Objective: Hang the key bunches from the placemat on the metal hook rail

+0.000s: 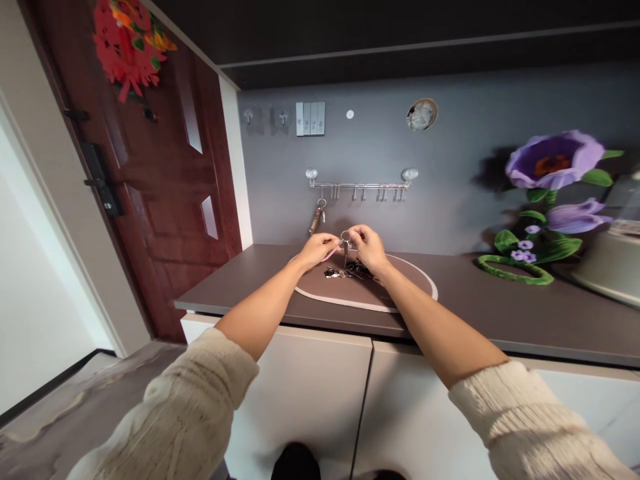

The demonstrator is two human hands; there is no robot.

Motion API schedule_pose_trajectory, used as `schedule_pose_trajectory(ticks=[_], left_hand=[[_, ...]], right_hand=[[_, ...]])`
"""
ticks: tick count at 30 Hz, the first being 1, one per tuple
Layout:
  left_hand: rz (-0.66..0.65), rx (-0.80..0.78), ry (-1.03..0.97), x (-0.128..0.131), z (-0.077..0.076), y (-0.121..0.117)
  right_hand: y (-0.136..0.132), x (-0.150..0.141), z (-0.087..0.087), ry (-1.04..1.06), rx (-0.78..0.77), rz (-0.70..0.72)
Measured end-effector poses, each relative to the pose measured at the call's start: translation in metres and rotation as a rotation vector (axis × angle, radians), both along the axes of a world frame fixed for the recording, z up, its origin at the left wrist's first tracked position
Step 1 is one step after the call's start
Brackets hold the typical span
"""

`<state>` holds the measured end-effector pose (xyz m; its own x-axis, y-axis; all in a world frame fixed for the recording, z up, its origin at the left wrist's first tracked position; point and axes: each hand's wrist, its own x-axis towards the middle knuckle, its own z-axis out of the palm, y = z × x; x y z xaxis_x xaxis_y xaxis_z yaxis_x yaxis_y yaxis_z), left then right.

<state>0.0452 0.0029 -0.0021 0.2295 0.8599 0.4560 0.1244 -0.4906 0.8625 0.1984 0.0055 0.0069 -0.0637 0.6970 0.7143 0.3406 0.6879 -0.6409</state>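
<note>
Over the oval mat (400,293) on the counter (500,313), your left hand (316,248) and right hand (367,245) pinch one key ring (345,236), seemingly with a pink tag. Loosen either pinch and it could drop among the spare keys (345,271) below.

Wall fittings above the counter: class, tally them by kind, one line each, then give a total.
Hook rail: 1
Single stick-on hooks: 2
Switch panel: 1
Hanging keychain: 1
Round wall ornament: 1
Total: 6
</note>
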Motion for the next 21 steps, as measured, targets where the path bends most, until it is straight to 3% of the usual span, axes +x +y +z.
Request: schedule_pose_trajectory(ticks=[12,21], left_hand=[[0.023,0.153,0.003,0.0017,0.0022,-0.0044],[0.081,0.163,-0.069,0.0008,0.0012,0.003]], right_hand=[[-0.0029,0.0001,0.0014,-0.146,0.033,-0.028],[-0.0037,0.0008,0.0017,0.014,-0.091,0.056]])
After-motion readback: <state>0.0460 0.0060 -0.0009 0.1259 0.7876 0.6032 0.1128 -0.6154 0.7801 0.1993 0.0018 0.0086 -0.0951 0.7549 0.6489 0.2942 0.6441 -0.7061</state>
